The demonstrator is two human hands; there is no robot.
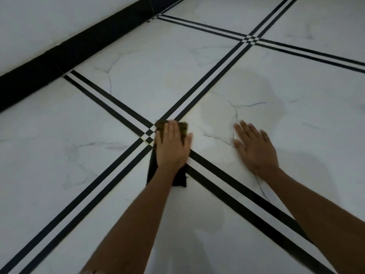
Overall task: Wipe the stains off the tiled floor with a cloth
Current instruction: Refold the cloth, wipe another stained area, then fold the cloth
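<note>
A dark cloth (180, 177) with an olive far end lies flat on the white marble-look tiled floor (79, 139), right at a crossing of black double stripes. My left hand (172, 145) presses down on the cloth with straight fingers. My right hand (254, 147) lies flat on the bare tile to the right of the cloth, fingers spread. A faint dull patch (246, 103) marks the tile beyond my right hand.
A black skirting board (59, 54) runs along the white wall at the upper left. Black double stripes (207, 80) cross the floor in a grid. Thin grey veins run through the tiles.
</note>
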